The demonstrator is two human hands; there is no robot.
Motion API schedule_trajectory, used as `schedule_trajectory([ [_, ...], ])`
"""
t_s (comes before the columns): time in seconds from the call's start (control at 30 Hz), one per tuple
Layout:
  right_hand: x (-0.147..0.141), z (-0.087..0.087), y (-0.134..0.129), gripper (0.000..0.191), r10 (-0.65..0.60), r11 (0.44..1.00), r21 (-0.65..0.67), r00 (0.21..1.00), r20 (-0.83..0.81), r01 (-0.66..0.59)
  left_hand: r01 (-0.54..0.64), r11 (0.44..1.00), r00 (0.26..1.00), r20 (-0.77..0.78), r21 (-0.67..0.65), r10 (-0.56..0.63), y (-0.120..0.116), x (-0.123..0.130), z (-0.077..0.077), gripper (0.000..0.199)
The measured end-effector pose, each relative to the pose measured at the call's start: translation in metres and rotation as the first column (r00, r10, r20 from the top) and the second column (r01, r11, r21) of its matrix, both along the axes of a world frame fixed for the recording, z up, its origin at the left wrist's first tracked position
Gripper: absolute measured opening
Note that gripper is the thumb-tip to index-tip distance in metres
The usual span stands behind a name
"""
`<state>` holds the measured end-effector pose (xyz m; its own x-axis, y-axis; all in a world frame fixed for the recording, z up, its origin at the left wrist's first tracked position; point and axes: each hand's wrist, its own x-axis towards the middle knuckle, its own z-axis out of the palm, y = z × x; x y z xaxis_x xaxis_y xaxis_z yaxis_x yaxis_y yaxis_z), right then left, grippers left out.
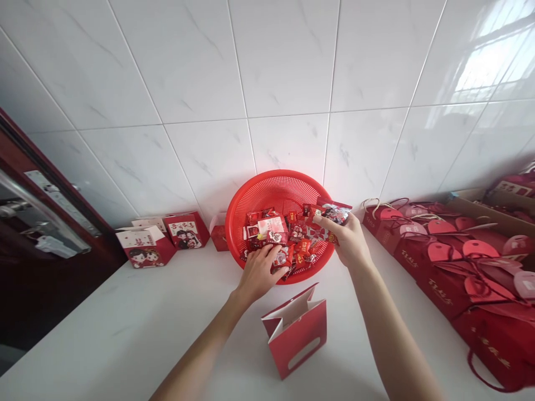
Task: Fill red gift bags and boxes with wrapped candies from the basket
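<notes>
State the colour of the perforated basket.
The perforated basket is bright red, best seen in the head view.

Right hand (343, 240) grips packets (337, 214) over basket's (234, 214) right edge. Left of grip: left hand (259, 271) among sweets (301, 230) in basket; farther left, boxes (147, 249). Nearer: one bag (298, 340) on table (196, 323). Right: bag row (434, 270). Behind: wall (288, 61).

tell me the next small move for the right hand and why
Probably bring the wrapped packet in the right hand over to the red box and lower it in: the packet is already in its grip at the side of the basket, and the box stands nearby with its top open.
</notes>
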<state>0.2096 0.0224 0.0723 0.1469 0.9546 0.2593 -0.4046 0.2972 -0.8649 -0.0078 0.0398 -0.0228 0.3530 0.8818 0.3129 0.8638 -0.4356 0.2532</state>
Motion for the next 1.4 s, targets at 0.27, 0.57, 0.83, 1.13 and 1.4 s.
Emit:
schedule_trajectory([
  [0.27,0.001,-0.004,0.003,0.043,0.052,0.998,0.027,0.998,0.038,-0.053,0.059,0.997,0.916,0.393,0.052,-0.075,0.008,-0.001,0.001,0.033],
  [0.57,0.002,-0.005,0.004,0.039,0.026,1.000,0.004,0.999,0.030,-0.026,-0.053,0.952,0.845,0.522,0.300,-0.117,0.031,-0.012,0.035,0.034],
  [0.83,0.003,-0.007,0.006,0.041,-0.001,1.000,0.009,0.999,0.047,0.000,0.034,0.970,0.975,0.206,0.241,-0.086,0.072,-0.024,0.059,0.043],
  [1.13,0.001,-0.008,0.006,0.042,-0.001,1.000,0.007,0.997,0.073,0.000,0.333,0.942,0.925,-0.179,-0.047,-0.336,0.033,-0.021,0.032,0.044],
  [1.4,-0.001,-0.008,0.006,0.040,-0.003,1.000,0.010,0.996,0.092,0.002,0.318,0.947,0.935,-0.148,-0.050,-0.322,0.037,-0.018,0.026,0.025],
])
